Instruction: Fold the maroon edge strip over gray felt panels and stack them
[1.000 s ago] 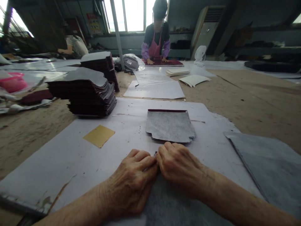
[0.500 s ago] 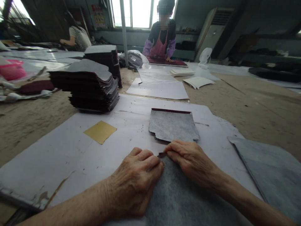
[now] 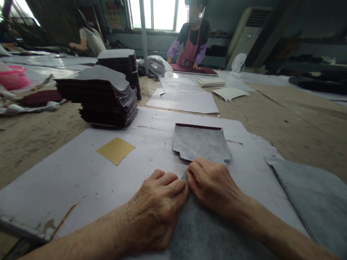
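Observation:
A grey-backed sheet of material [image 3: 208, 231] lies in front of me, its far edge under both hands. My left hand [image 3: 159, 206] is closed with its fingertips pressed on the left part of that edge. Close beside it, my right hand [image 3: 214, 186] is curled shut and pinches the same edge. The fingertips hide most of what they grip. Just beyond my hands sits a smaller grey piece [image 3: 200, 143] with a dark red folded far edge and notched near corners.
A yellow square [image 3: 116, 151] lies on the white sheet [image 3: 81, 162]. Dark red, grey-backed pieces form a tall stack [image 3: 103, 97] at the left. More grey material [image 3: 311, 195] is at the right. Across the table a co-worker [image 3: 188, 47] leans over dark red material.
My right hand has curled tighter and turned at the sheet's edge; the dark red bit between the hands no longer shows. My left hand stays put. The co-worker has shifted slightly.

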Demonstrator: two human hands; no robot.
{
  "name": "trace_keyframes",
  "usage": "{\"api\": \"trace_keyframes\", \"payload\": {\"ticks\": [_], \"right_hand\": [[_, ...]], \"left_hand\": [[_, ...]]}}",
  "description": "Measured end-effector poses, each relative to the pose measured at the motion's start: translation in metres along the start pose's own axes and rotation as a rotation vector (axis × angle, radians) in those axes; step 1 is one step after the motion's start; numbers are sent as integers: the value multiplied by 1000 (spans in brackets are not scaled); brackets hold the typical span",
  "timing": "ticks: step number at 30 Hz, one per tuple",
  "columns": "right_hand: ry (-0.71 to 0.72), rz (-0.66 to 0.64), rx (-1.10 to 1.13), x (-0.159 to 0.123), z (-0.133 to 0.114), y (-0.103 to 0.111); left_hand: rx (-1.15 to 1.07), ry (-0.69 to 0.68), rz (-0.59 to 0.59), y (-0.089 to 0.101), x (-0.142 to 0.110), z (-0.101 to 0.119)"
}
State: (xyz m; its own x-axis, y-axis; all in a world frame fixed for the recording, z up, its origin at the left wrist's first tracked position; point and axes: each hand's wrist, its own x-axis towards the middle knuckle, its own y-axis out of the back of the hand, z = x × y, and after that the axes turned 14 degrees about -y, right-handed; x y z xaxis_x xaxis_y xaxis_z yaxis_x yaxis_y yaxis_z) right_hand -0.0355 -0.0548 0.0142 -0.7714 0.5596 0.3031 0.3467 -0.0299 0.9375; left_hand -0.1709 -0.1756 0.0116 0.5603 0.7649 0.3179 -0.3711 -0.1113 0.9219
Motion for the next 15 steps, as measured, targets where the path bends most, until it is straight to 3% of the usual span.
{"api": "trace_keyframes", "payload": {"ticks": [2,7,9,15], "right_hand": [[-128,-8,57,1,0,0],[-427,-200,394,0,2,13],[-420,-192,422,-4,3,17],[-202,-148,458,-26,9,13]], "left_hand": [[0,3,6,0,1,-1],[1,14,5,1,2,-1],[10,16,1,2,2,-1],[17,21,-8,3,1,1]]}}
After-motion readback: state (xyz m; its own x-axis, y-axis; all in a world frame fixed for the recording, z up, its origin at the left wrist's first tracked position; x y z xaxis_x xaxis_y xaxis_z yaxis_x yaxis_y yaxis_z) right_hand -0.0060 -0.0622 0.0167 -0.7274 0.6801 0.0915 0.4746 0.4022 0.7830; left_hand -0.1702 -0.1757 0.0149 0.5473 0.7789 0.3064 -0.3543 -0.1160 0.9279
